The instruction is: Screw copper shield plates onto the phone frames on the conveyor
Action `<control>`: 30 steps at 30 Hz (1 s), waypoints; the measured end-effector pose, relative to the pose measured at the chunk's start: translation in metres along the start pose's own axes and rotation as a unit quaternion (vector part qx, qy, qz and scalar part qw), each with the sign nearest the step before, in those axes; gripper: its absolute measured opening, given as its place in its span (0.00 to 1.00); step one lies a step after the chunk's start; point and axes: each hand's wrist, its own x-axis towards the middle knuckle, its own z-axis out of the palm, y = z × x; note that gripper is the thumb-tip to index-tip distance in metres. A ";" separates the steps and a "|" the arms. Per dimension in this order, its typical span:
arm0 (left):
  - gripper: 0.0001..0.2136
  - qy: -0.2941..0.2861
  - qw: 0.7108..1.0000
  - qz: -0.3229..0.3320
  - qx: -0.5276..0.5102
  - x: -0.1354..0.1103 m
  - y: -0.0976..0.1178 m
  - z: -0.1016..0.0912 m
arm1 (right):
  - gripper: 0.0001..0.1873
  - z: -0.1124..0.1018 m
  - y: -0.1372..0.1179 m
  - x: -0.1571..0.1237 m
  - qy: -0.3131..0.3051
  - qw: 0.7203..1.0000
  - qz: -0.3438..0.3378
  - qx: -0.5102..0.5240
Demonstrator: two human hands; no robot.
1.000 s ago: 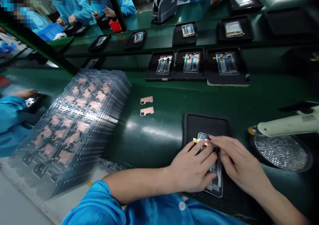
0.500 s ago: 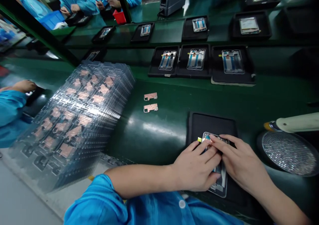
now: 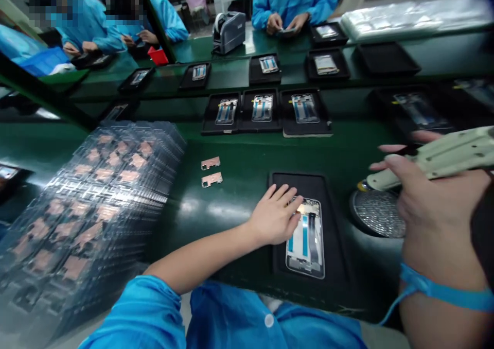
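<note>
A phone frame [image 3: 306, 238] lies in a black tray [image 3: 335, 225] in front of me. My left hand [image 3: 276, 215] rests flat on the tray's left part, fingers spread, touching the frame's upper left corner. My right hand [image 3: 432, 205] is raised at the right, close to the camera, wrapped around the grip of a pale electric screwdriver [image 3: 443, 156]. The tool's tip hangs over a round metal dish of screws [image 3: 376, 215].
A tall stack of clear trays with copper plates [image 3: 85, 199] stands at the left. Two loose copper plates [image 3: 210, 171] lie on the green belt. Three black trays with frames [image 3: 262, 109] sit further back. Other people in blue coats work across the belt.
My right hand left the phone frame and took hold of the screwdriver at the right. My left hand slid to the frame's upper left corner. The view shifted right.
</note>
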 end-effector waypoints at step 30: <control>0.18 0.026 0.997 -0.002 -0.068 0.008 -0.006 -0.001 | 0.19 -0.013 0.032 -0.017 0.134 0.988 -0.076 -0.030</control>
